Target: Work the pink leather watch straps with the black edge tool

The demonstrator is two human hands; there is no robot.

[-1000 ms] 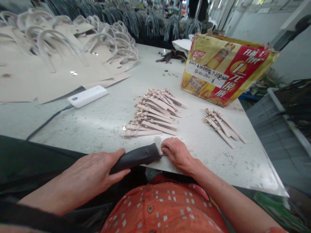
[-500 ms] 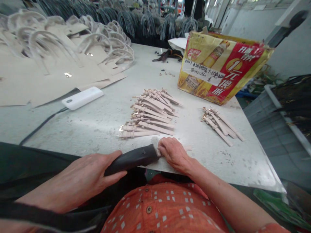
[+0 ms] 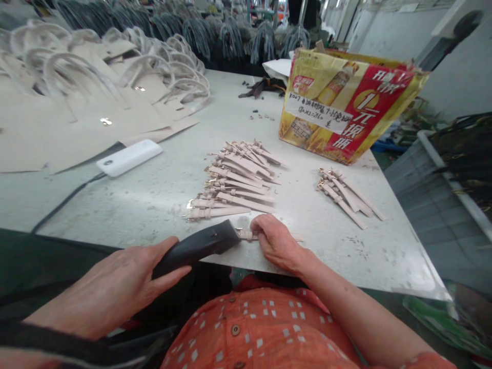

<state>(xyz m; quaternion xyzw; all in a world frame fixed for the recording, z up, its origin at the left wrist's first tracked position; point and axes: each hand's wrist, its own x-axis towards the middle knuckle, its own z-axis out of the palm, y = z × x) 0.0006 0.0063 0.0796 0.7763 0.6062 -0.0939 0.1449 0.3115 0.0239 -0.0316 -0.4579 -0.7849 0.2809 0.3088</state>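
My left hand (image 3: 126, 277) is closed around a thick black tool (image 3: 196, 248) with a blunt, square front end; its exact kind I cannot make out. Close to that end lies the metal buckle of a beige buckle strap (image 3: 248, 234). My right hand (image 3: 274, 241) pinches this strap at the table's near edge, its fingers hiding the middle part. Just beyond the hands is a fanned pile of beige buckle straps (image 3: 242, 177), buckles mostly to the left. A smaller group of similar straps (image 3: 346, 195) lies farther right.
A yellow and red cardboard box (image 3: 346, 107) stands at the table's back right. Beige panels with looped handles (image 3: 88, 102) cover the left side, beside a white device (image 3: 129, 157) with a dark cord. A grey bin (image 3: 417, 205) stands off the right edge.
My left hand has drawn the black tool back to the left, so the strap's buckle now shows beside its end. The right hand stays in nearly the same place.
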